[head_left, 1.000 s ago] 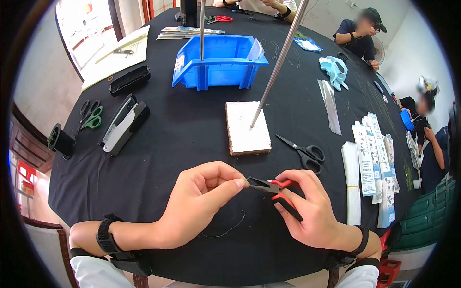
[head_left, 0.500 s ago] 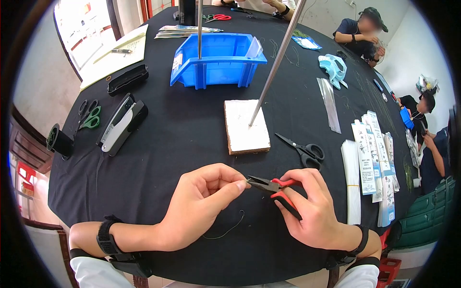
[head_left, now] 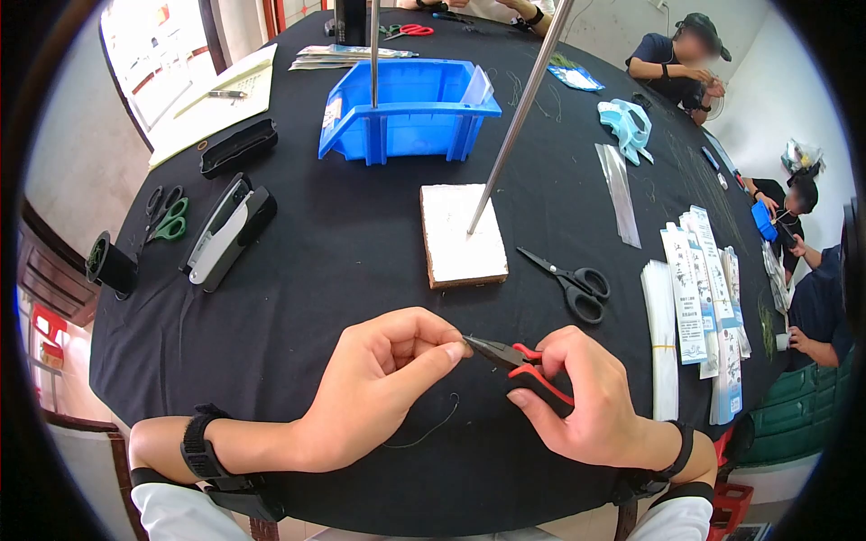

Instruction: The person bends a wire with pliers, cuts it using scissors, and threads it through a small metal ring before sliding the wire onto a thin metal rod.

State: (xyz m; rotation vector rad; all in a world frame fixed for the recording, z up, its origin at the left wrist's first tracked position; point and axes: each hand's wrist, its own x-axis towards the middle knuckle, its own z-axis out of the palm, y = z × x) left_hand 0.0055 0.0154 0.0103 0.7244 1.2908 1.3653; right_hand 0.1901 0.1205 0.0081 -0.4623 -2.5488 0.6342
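Note:
My left hand (head_left: pixel 379 388) is closed in a pinch, thumb against forefinger, on something too small to make out. At those fingertips are the jaws of the red-handled pliers (head_left: pixel 499 352). My right hand (head_left: pixel 586 397) holds the pliers by their handles, thumb below and fingers curled above. A thin line (head_left: pixel 433 431) curls on the black cloth below, between my hands. Beyond my hands stands a white-topped block (head_left: pixel 463 239) with a slanting metal rod (head_left: pixel 514 126). Black scissors (head_left: pixel 577 287) lie to the right of the block.
Farther back is a blue bin (head_left: pixel 424 126). A stapler (head_left: pixel 230 236), green-handled scissors (head_left: pixel 169 221) and a black case (head_left: pixel 239 149) lie at the left. Printed packets (head_left: pixel 690 311) and clear sleeves (head_left: pixel 661 343) are at the right. Other people sit around the table's far and right sides.
The pliers have turned in my right hand, their handles now angled lower to the right. The fingers of my right hand have shifted on the handles. My left hand has barely moved.

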